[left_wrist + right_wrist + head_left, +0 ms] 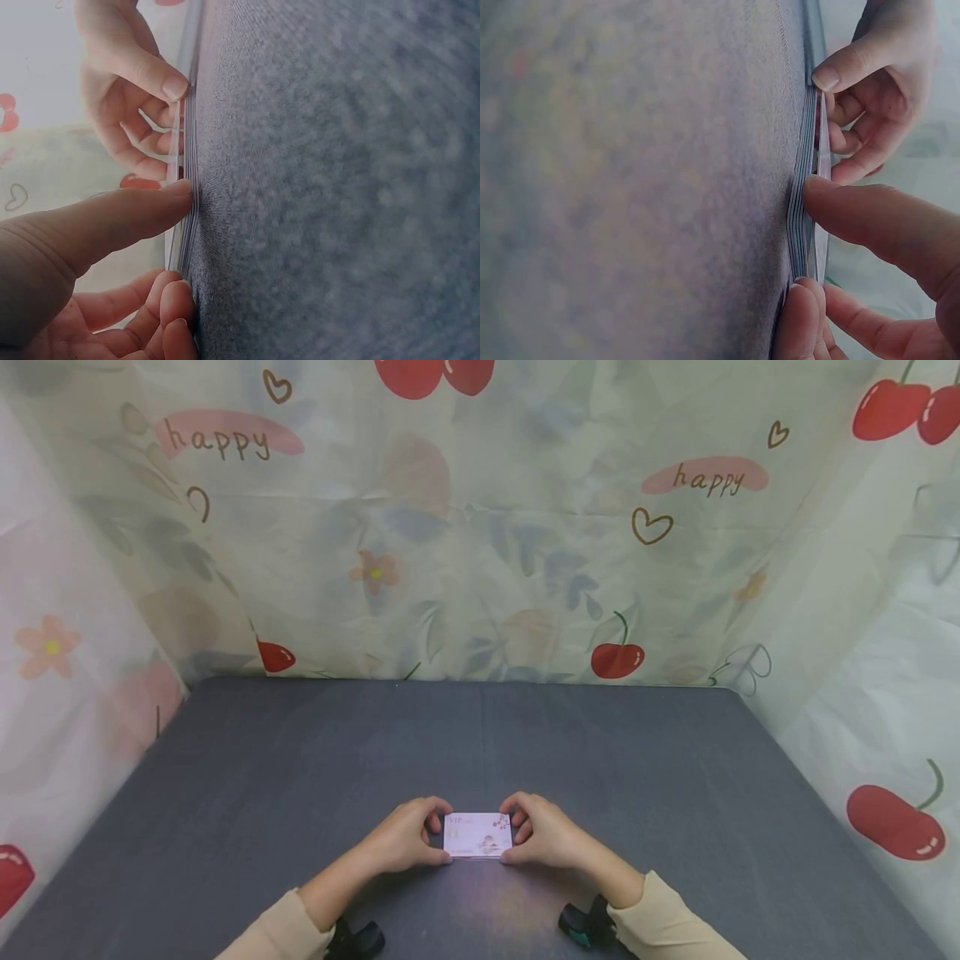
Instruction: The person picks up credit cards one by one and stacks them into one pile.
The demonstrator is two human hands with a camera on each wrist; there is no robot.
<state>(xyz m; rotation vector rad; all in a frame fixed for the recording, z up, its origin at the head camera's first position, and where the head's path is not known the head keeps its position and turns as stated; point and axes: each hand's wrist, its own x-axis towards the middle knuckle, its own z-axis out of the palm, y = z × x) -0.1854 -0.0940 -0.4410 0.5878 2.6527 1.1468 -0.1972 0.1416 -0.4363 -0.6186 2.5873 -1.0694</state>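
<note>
Low on the dark table, a pale pink VIP card with a small floral print lies on top of a stack of thin cards. The left hand grips the stack's left end, thumb at the near corner and fingers curled at the far one. At the right end, the right hand holds it the same way. From the side, in the right wrist view, the top card leans slightly away from the layered edges below. Both thumbs rest against the near edge.
A dark grey cloth covers the table. Behind it hangs a printed curtain with cherries and the word happy, and similar curtains flank both sides. Black wrist straps with cameras show below the beige sleeves.
</note>
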